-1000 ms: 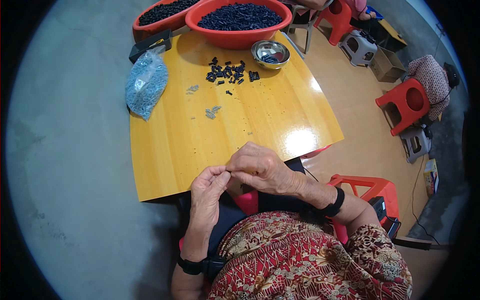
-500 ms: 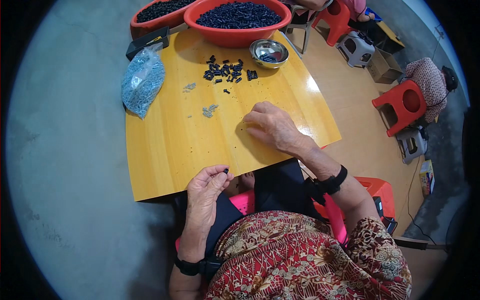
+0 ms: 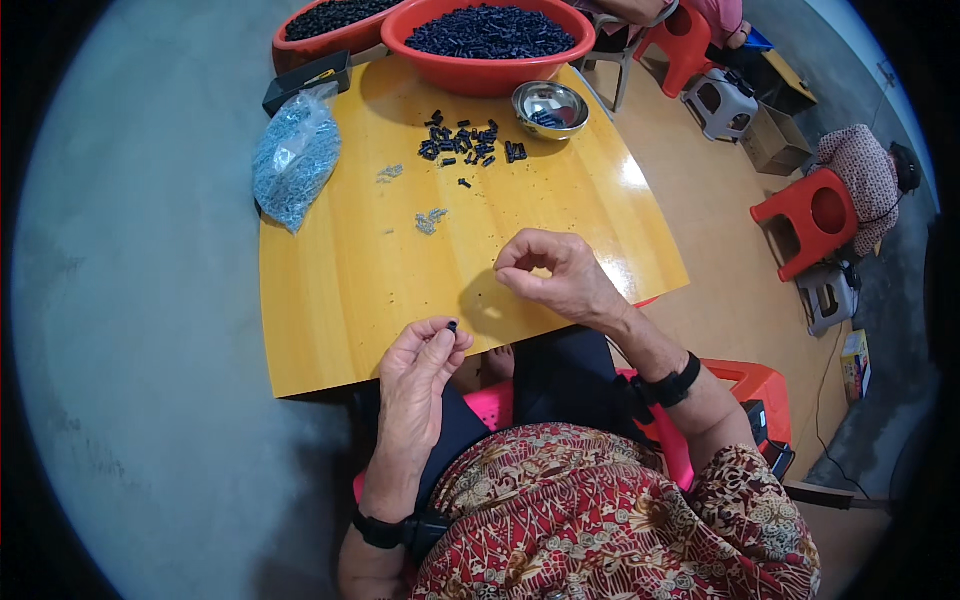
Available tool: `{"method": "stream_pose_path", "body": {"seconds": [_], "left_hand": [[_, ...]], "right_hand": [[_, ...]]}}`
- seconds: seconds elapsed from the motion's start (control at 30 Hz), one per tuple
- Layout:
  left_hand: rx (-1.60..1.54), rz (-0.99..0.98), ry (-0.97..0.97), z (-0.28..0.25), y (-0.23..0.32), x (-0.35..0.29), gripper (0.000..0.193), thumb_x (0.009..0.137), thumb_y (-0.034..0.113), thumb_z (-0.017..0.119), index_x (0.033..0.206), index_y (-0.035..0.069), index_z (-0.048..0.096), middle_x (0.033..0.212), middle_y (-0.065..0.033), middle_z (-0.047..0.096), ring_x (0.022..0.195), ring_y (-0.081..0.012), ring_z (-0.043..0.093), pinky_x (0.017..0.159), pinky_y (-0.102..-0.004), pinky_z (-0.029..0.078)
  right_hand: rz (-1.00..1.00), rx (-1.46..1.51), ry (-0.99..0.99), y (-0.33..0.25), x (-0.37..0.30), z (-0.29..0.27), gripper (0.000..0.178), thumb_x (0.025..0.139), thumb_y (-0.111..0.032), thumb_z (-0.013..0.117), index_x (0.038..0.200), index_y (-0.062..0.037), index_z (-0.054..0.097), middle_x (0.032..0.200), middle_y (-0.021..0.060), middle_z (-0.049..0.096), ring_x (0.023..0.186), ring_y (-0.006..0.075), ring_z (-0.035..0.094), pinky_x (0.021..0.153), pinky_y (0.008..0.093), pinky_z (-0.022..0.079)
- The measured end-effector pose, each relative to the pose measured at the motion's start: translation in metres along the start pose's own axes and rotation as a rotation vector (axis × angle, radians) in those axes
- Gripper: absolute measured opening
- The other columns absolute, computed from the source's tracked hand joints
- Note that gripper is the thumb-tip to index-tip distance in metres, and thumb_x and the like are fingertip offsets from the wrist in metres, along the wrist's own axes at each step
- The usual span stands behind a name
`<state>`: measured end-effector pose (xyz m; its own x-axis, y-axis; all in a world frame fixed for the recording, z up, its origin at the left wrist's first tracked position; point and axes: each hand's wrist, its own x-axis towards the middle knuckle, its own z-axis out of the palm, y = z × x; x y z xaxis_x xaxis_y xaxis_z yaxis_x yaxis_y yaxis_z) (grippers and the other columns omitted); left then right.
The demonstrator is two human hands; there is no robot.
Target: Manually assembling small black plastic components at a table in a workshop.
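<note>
At the near edge of the worktop (image 3: 330, 340), your left hand (image 3: 418, 372) pinches a small black cylindrical piece (image 3: 452, 327) between thumb and fingers, its upper end showing. Your right hand (image 3: 570, 280) hovers over the worktop, thumb and forefinger meeting in a ring; you cannot tell whether they pinch anything tiny. The piece looks light, stiff and probably slippery, so hold it by its sides, leaving the end clear.

Glare spots the table (image 3: 330, 300) at right; dark fisheye edges seem soft
</note>
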<state>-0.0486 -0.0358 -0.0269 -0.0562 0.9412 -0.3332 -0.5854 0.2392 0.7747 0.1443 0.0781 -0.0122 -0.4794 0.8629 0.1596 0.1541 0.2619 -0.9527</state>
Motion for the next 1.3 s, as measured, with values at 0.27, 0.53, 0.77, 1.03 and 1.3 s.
{"method": "stream_pose_path", "body": {"seconds": [0.27,0.53,0.77,1.03,1.3], "left_hand": [[-0.057,0.096,-0.093,0.025,0.008,0.0,0.016,0.094,0.009,0.059,0.109,0.003,0.058,0.097,-0.0067,0.064,0.092,-0.0135,0.062,0.086,-0.0265,0.05],[-0.058,0.147,-0.117,0.033,0.011,-0.007,0.014,0.094,0.008,0.058,0.108,0.002,0.059,0.099,-0.0076,0.064,0.093,-0.013,0.061,0.087,-0.027,0.05],[-0.003,0.2,-0.124,0.031,0.009,-0.008,0.016,0.094,0.008,0.06,0.107,0.0,0.058,0.099,-0.0094,0.067,0.094,-0.0135,0.063,0.089,-0.0261,0.049],[0.123,0.25,-0.082,0.032,0.009,-0.01,0.015,0.091,0.002,0.062,0.105,-0.002,0.061,0.097,-0.0073,0.066,0.093,-0.0106,0.062,0.087,-0.0229,0.047],[0.195,0.286,-0.067,0.032,0.009,-0.009,0.015,0.09,-0.001,0.062,0.104,-0.002,0.062,0.096,-0.0059,0.066,0.088,-0.0077,0.061,0.081,-0.0209,0.048]], "right_hand": [[-0.016,0.333,-0.1,-0.015,-0.024,0.015,0.009,0.084,-0.001,0.068,0.092,0.0003,0.065,0.092,0.0053,0.063,0.085,0.0103,0.06,0.074,0.0237,0.049],[-0.072,0.284,-0.079,-0.012,-0.028,0.017,0.017,0.085,-0.004,0.067,0.102,0.0009,0.065,0.094,0.0065,0.065,0.088,0.0124,0.062,0.078,0.0255,0.051],[-0.054,0.368,-0.087,-0.017,-0.03,0.017,0.011,0.082,0.003,0.068,0.093,0.0026,0.065,0.093,0.0087,0.063,0.086,0.0143,0.061,0.077,0.0269,0.05],[-0.169,0.282,-0.044,-0.027,-0.029,0.016,0.006,0.082,0.0,0.065,0.089,-0.001,0.064,0.088,0.0045,0.063,0.083,0.0118,0.062,0.076,0.0252,0.049],[-0.159,0.209,-0.104,-0.029,-0.027,0.012,0.011,0.081,0.003,0.067,0.092,0.0024,0.066,0.092,0.01,0.064,0.087,0.0157,0.061,0.077,0.0276,0.049]]}}
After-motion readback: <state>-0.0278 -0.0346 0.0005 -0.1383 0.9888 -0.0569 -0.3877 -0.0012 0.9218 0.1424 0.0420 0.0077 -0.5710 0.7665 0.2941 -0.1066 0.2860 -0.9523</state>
